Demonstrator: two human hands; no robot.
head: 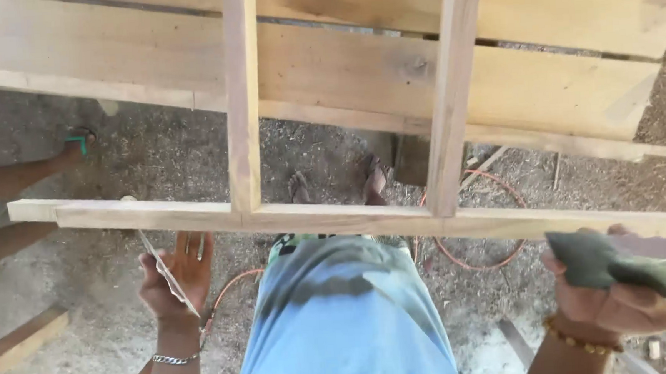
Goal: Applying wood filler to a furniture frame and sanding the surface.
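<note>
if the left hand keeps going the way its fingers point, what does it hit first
Most likely the long wooden rail of the frame: the left hand points up at its underside, fingertips about at its lower edge. Contact is unclear.
</note>
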